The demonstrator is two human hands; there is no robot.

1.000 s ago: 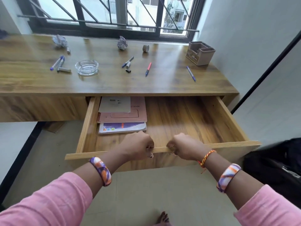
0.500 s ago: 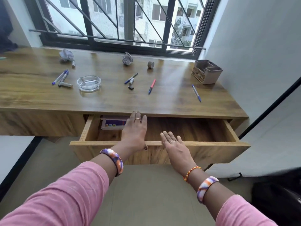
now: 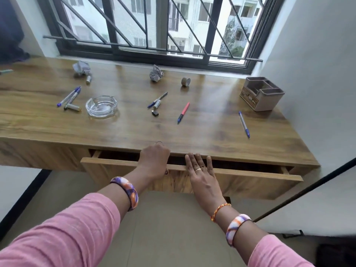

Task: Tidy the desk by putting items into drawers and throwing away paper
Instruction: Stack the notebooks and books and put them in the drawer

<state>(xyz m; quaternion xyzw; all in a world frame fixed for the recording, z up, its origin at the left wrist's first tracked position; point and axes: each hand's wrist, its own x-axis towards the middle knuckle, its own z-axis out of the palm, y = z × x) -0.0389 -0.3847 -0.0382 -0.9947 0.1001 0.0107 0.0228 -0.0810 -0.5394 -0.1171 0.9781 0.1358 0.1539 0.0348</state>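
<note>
Both hands on the drawer front (image 3: 250, 175): left hand (image 3: 155, 160) curled over its top edge, right hand (image 3: 202, 170) flat.

No readable text on the desk

The only lettering in view sits on the front panel of the beige, compartmented plastic desk organiser (image 3: 261, 95) at the right back of the wooden desk top (image 3: 202, 132): a dark printed label, too small and blurred to make out. The scattered pens and markers carry no print that can be read from the head view.
</note>
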